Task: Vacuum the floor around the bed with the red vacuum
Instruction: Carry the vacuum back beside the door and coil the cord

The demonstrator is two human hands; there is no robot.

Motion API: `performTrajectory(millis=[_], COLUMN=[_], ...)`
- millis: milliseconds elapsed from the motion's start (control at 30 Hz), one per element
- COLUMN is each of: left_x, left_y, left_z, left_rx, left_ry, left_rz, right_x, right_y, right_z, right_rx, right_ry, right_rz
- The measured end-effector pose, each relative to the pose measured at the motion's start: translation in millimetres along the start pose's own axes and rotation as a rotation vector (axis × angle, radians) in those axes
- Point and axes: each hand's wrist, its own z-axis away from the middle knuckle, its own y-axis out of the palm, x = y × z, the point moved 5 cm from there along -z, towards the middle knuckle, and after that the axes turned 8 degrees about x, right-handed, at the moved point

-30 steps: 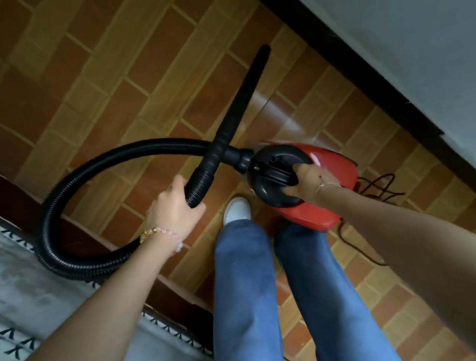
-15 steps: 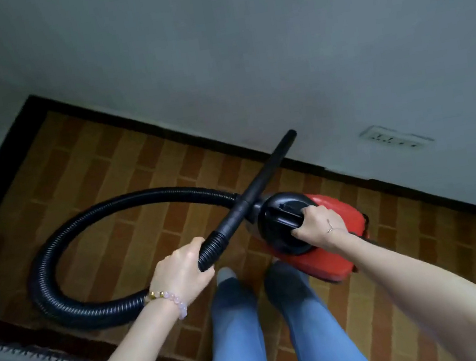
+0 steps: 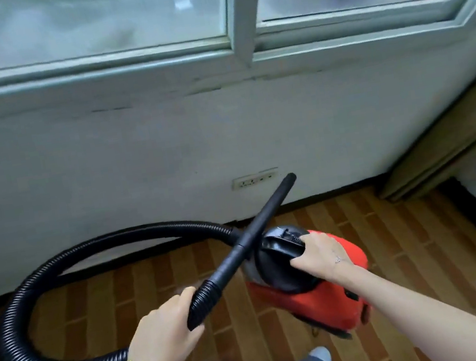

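Above the vacuum (image 3: 320, 304), window (image 3: 76, 19) newly visible.

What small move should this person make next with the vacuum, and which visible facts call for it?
Probably tilt the nozzle down until its tip meets the floor. The left hand grips the hose where it joins the nozzle, whose tip hangs in the air, aimed toward the wall socket. The right hand holds the red vacuum by its handle.
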Motion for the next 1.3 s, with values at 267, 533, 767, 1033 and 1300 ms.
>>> performTrajectory(millis=[267, 533, 767, 1033, 1300], left_x=[-128, -281, -413, -557, -696], left_y=[-7, 3, 2, 13, 19], left_z=[-52, -111, -164, -254, -345], left_rx=[-0.001, -0.008, 0.004, 0.047, 0.169], left_ry=[0.144, 0.334, 0.581, 0.893, 1.151], left_rz=[-0.134, -0.290, -0.405, -0.504, -0.534], right_x=[-132, -272, -385, -494, -565], right_y=[-48, -87, -122, -144, -179], right_z=[27, 65, 100, 109, 96], right_rx=[-0.062, -0.154, -0.322, -0.444, -0.532], right_ry=[0.165, 0.349, 0.544, 0.796, 1.055], right_rz=[-0.167, -0.341, -0.496, -0.632, -0.806])
